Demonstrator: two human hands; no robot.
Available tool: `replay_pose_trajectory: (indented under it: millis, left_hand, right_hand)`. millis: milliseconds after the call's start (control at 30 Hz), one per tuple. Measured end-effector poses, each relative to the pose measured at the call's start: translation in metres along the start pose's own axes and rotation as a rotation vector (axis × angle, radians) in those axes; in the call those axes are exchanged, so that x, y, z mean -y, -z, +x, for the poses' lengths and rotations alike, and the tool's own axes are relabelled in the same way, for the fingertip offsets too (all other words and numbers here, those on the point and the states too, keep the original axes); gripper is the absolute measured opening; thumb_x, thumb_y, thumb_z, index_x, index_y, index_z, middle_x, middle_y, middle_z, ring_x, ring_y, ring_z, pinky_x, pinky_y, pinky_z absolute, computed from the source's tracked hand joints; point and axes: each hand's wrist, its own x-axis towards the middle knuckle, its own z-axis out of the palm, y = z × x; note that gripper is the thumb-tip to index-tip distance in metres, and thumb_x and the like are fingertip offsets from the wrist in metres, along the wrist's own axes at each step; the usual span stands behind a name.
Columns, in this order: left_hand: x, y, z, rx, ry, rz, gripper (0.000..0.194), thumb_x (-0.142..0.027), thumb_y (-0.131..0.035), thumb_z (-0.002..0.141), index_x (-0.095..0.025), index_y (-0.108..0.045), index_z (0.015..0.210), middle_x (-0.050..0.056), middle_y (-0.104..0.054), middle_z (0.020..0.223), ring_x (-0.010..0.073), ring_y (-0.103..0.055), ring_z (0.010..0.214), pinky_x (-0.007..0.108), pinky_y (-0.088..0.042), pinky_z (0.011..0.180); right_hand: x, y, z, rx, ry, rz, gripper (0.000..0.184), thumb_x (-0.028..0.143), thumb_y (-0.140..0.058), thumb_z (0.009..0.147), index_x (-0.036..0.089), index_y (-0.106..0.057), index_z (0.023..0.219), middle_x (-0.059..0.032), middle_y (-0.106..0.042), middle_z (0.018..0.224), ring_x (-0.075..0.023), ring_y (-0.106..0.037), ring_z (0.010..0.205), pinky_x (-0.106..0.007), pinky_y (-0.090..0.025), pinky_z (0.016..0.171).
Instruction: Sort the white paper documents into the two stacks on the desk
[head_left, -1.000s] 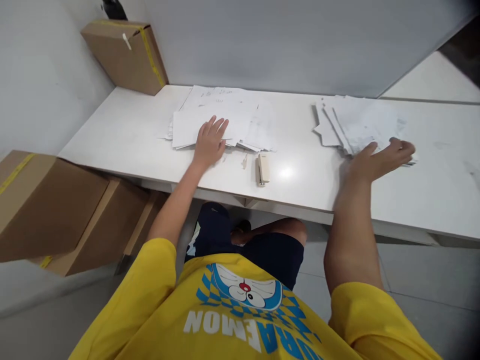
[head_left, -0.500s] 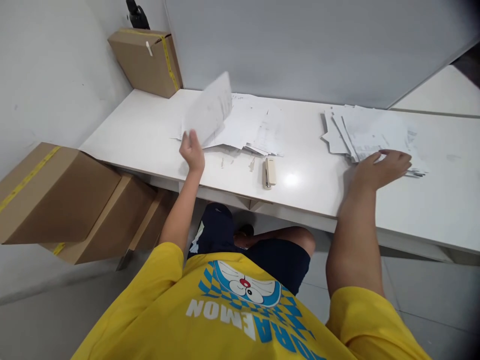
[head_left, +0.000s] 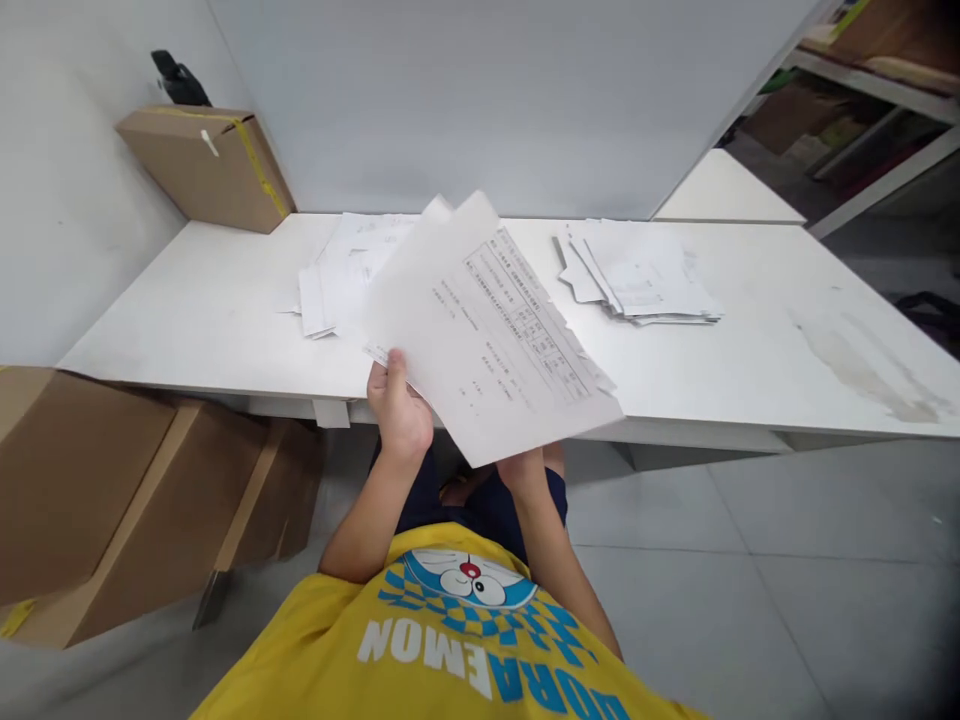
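A few printed paper sheets (head_left: 465, 345) hang tilted in front of me, their print facing up. My left hand (head_left: 403, 408) grips them at their left corner, thumb on top. Below their lower edge, my right hand (head_left: 523, 468) shows only its wrist and heel; its fingers are hidden behind the paper, so I cannot tell whether they grip it. Behind the sheets, a loose paper pile (head_left: 322, 292) lies on the left of the white table (head_left: 757, 330). A second paper stack (head_left: 652, 270) rests farther right. The stapler is not visible now.
A cardboard box (head_left: 202, 165) with yellow tape stands at the table's back left corner, a black object (head_left: 180, 78) behind it. More cardboard boxes (head_left: 150, 520) stand at the lower left. A grey partition (head_left: 465, 100) rises behind the table, with shelving (head_left: 870, 85) at the far right.
My left hand has brought the sheets down and right, in front of me. My right hand has left the right stack and moved under the sheets. The view has shifted right.
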Motion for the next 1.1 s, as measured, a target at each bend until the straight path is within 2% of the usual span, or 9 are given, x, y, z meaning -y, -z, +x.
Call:
replay_pose_trajectory:
  millis: [67, 133, 300, 400, 500, 633, 767, 933, 1100]
  left_hand:
    - [0.011, -0.004, -0.010, -0.013, 0.037, -0.005, 0.049, -0.050, -0.072, 0.084, -0.020, -0.066, 0.122, 0.009, -0.069, 0.129, 0.0246, -0.057, 0.131, 0.034, -0.048, 0.110]
    - [0.021, -0.005, -0.020, -0.016, 0.075, -0.002, 0.049, -0.050, -0.069, 0.087, -0.021, -0.064, 0.126, 0.009, -0.068, 0.129, 0.0242, -0.057, 0.130, 0.034, -0.048, 0.109]
    - [0.036, 0.001, -0.036, 0.096, 0.173, -0.034, 0.056, -0.048, -0.072, 0.082, -0.024, -0.061, 0.131, 0.010, -0.067, 0.130, 0.0272, -0.059, 0.128, 0.036, -0.050, 0.105]
    - [0.041, 0.009, -0.032, 0.236, 0.144, 0.040, 0.060, -0.046, -0.073, 0.082, -0.026, -0.057, 0.136, 0.010, -0.064, 0.133, 0.0271, -0.059, 0.128, 0.035, -0.050, 0.104]
    - [0.045, 0.010, -0.022, 0.467, 0.038, 0.244, 0.060, -0.046, -0.069, 0.087, -0.028, -0.050, 0.141, 0.011, -0.062, 0.135, 0.0252, -0.058, 0.127, 0.035, -0.048, 0.105]
    - [0.056, -0.009, -0.017, 0.712, -0.105, 0.604, 0.053, -0.045, -0.057, 0.095, -0.026, -0.048, 0.143, 0.012, -0.059, 0.138, 0.0250, -0.058, 0.127, 0.038, -0.046, 0.107]
    - [0.066, -0.039, -0.025, 0.762, -0.158, 0.744, 0.053, -0.042, -0.051, 0.098, -0.029, -0.042, 0.148, 0.012, -0.060, 0.137, 0.0249, -0.062, 0.118, 0.040, -0.048, 0.104]
    - [0.091, -0.055, -0.033, 0.798, -0.065, 0.648, 0.064, -0.043, -0.052, 0.097, -0.031, -0.028, 0.155, 0.012, -0.048, 0.150, 0.0245, -0.051, 0.135, 0.040, -0.042, 0.111]
    - [0.116, -0.061, -0.027, 0.625, 0.009, 0.495, 0.063, -0.055, -0.056, 0.093, -0.021, -0.045, 0.145, 0.017, -0.056, 0.141, 0.0254, -0.055, 0.130, 0.039, -0.043, 0.109]
  right_hand:
    - [0.000, 0.000, -0.013, 0.038, -0.041, 0.136, 0.090, 0.094, -0.051, 0.060, 0.029, -0.066, 0.120, -0.0098, -0.069, 0.122, -0.0344, -0.054, 0.129, -0.051, -0.049, 0.101]
    - [0.003, 0.003, -0.017, 0.000, -0.056, 0.192, 0.090, 0.094, -0.048, 0.063, 0.027, -0.067, 0.120, -0.0105, -0.070, 0.121, -0.0341, -0.056, 0.128, -0.051, -0.048, 0.103]
    - [0.009, 0.032, -0.004, -0.306, -0.009, 0.046, 0.054, 0.051, -0.080, 0.067, 0.023, -0.069, 0.112, -0.0071, -0.074, 0.109, -0.0270, -0.066, 0.110, -0.047, -0.048, 0.103]
    - [0.015, 0.065, 0.010, -0.460, 0.124, -0.074, 0.040, 0.043, -0.080, 0.066, 0.020, -0.071, 0.096, -0.0058, -0.075, 0.096, -0.0237, -0.067, 0.097, -0.044, -0.051, 0.096]
    - [0.030, 0.100, 0.026, -0.537, 0.239, -0.192, 0.030, 0.040, -0.079, 0.067, 0.018, -0.070, 0.086, -0.0040, -0.073, 0.086, -0.0215, -0.066, 0.088, -0.041, -0.052, 0.090]
    - [0.056, 0.135, 0.052, -0.522, 0.402, -0.286, 0.032, 0.041, -0.071, 0.073, 0.019, -0.069, 0.096, -0.0051, -0.070, 0.093, -0.0230, -0.065, 0.097, -0.040, -0.050, 0.092]
    - [0.073, 0.161, 0.072, -0.499, 0.469, -0.341, 0.044, 0.048, -0.066, 0.074, 0.020, -0.066, 0.108, -0.0065, -0.068, 0.098, -0.0243, -0.063, 0.104, -0.041, -0.049, 0.096]
    - [0.072, 0.180, 0.080, -0.415, 0.372, -0.482, 0.053, 0.053, -0.070, 0.070, 0.021, -0.060, 0.112, -0.0090, -0.067, 0.110, -0.0252, -0.060, 0.107, -0.040, -0.048, 0.097]
    - [0.067, 0.180, 0.078, -0.437, 0.335, -0.495, 0.040, 0.053, -0.063, 0.075, 0.022, -0.058, 0.100, -0.0047, -0.067, 0.097, -0.0220, -0.061, 0.096, -0.036, -0.049, 0.090]
